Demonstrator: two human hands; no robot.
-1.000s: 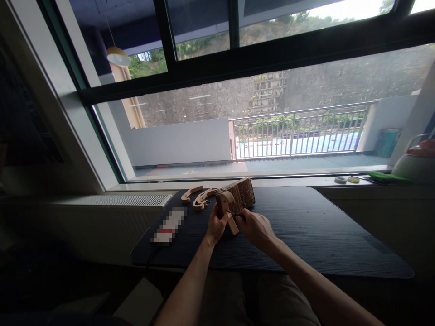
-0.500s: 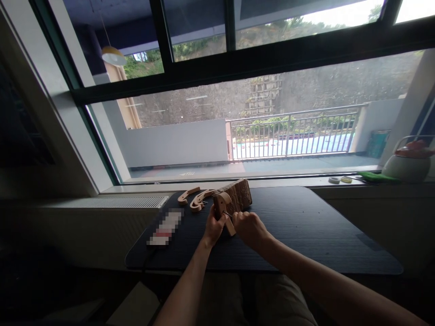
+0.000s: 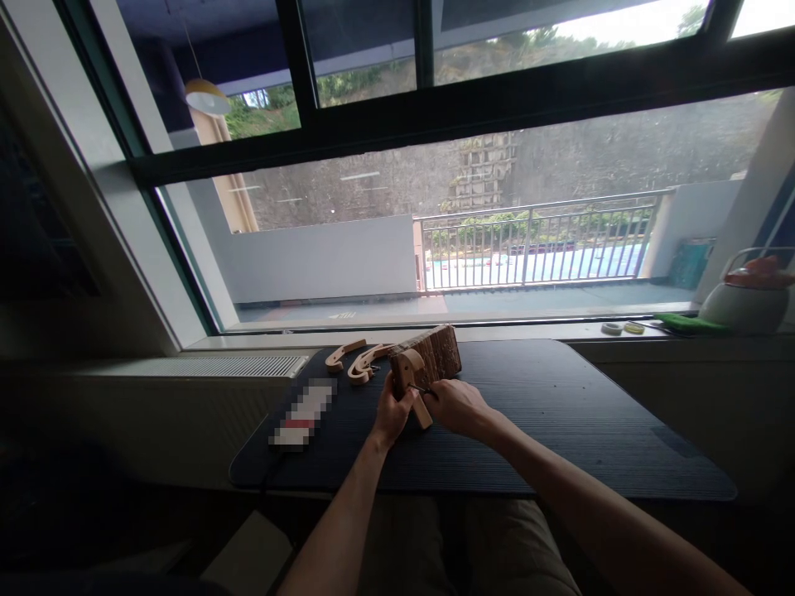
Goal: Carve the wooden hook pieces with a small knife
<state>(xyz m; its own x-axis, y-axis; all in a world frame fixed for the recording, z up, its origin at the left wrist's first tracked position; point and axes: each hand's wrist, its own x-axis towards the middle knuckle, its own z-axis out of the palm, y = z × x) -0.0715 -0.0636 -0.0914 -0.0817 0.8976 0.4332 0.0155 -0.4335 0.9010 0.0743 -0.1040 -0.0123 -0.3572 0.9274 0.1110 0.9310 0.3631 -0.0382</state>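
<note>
A brown block (image 3: pixel 438 352) with a rough, ridged side is tilted up over the dark table. Against its near end sits a pale curved wooden piece (image 3: pixel 410 368), its straight lower part slanting down to the right. My left hand (image 3: pixel 391 414) is closed around the near end, its thumb on the curved piece. My right hand (image 3: pixel 456 404) is closed on a thin dark tool (image 3: pixel 421 389), whose tip meets the curved piece near my left thumb. The tool's handle is hidden in my fist. More curved wooden pieces (image 3: pixel 360 367) lie just left of the block.
The dark table (image 3: pixel 559 439) stands against the window sill. A blurred-out flat item (image 3: pixel 303 418) lies at its left. On the sill are two small tape rolls (image 3: pixel 612 329), a green object (image 3: pixel 689 324) and a white kettle-like pot (image 3: pixel 745 302) with a red top.
My right hand has turned at the wrist, its knuckles rolling over around the tool. The left hand and the block stay nearly still.
</note>
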